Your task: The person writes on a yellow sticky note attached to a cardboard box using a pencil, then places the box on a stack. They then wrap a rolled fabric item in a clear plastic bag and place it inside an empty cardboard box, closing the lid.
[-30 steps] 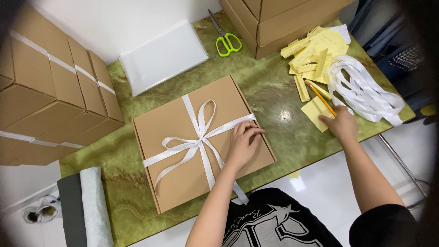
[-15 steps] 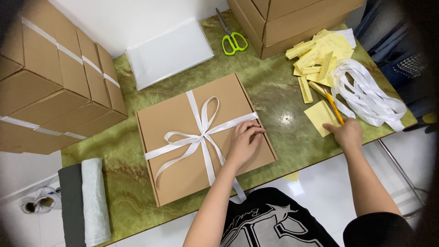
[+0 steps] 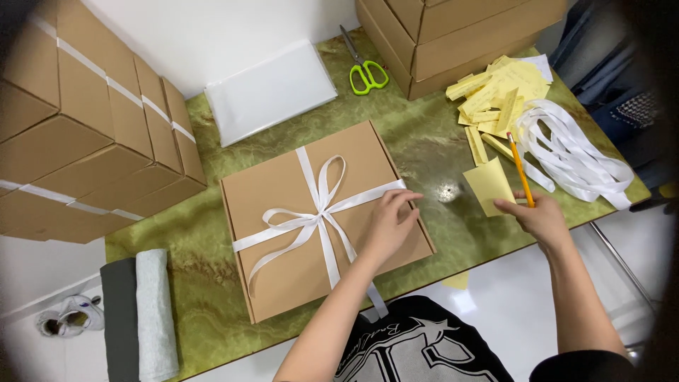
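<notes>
Since half a second ago our right hand (image 3: 541,216) has come off the scattered yellow slips and now has a yellow slip (image 3: 489,185) and an orange pencil (image 3: 520,170) with it, just off the pile. We see the fingers closed around the pencil's lower end, its tip pointing up and away from us, while the thumb presses on the near edge of the slip. Our left hand (image 3: 392,225) has stayed put on the flat brown box (image 3: 318,219), fingers spread and lying loose on the lid, the fingertips touching the white ribbon (image 3: 318,212) where its cross band meets the right edge; it grips nothing. That ribbon is tied in a bow at the lid's middle. The box lies in the centre of the green marbled worktop (image 3: 424,141). To the right, beyond the slip, we have the pile of yellow slips (image 3: 498,92) and a loose heap of white ribbon lengths (image 3: 573,152). Green-handled scissors (image 3: 364,71) lie at the far edge, beside a flat white packet (image 3: 272,92). Stacked cartons (image 3: 85,134) stand on the left, more cartons (image 3: 453,35) at the far right
</notes>
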